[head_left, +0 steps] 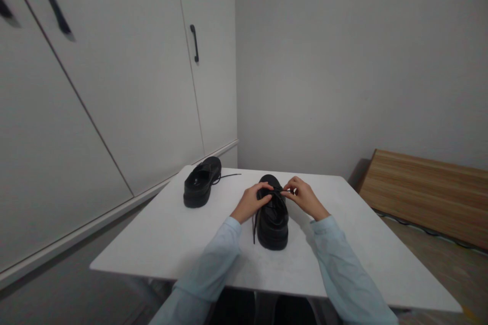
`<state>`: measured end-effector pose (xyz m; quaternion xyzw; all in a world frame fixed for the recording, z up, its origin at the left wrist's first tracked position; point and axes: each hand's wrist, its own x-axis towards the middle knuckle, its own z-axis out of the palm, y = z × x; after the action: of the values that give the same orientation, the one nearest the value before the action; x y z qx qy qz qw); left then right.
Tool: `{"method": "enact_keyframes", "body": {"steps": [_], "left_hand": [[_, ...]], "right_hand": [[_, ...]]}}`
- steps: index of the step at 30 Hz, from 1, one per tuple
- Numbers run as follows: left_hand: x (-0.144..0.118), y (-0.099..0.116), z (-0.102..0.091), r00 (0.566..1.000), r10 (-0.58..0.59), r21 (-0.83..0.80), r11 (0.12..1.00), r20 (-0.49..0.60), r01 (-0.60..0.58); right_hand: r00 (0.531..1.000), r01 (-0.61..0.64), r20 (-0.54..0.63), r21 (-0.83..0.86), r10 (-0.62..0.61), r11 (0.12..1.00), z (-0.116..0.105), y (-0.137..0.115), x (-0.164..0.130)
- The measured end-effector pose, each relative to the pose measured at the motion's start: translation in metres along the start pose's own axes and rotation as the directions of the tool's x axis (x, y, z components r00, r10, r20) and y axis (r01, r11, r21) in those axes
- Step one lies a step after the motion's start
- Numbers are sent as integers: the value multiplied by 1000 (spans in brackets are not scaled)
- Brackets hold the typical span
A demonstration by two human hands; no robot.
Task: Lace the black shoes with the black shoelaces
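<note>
A black shoe (272, 220) is seen standing on its sole just below the centre of the frame, on a white table (160, 233), with its heel toward the lower edge and its toe pointing away. Both hands are placed over its laced front. The left hand (252, 201) is curled against the left side of the shoe's upper, its fingers closed around a black lace (280, 191). The right hand (303, 195) is held at the right side, thumb and fingers pinched on the same lace, so that a short stretch of lace is drawn between the 2 hands above the tongue. A loose end of lace (254, 226) is seen hanging down the shoe's left side to the tabletop. Both arms are covered by pale blue sleeves (335, 259) entering from the bottom of the frame.

A second black shoe (201, 182) is set well apart, at the left of centre near the table's far corner, with its own lace trailing to the right. White cupboard doors with a dark handle (194, 43) fill the upper left, and a wooden board (427, 193) lies at the right edge.
</note>
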<state>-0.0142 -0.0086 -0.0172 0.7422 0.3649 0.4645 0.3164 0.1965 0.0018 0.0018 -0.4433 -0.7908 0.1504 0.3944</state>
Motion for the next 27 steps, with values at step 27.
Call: {"method": "enact_keyframes", "body": {"steps": [27], "left_hand": [[-1,-4,0,1000,0,-17,1000,7,0]], "right_hand": [[979,-76,-202,-404,-7,911,-4,18,-4]]}}
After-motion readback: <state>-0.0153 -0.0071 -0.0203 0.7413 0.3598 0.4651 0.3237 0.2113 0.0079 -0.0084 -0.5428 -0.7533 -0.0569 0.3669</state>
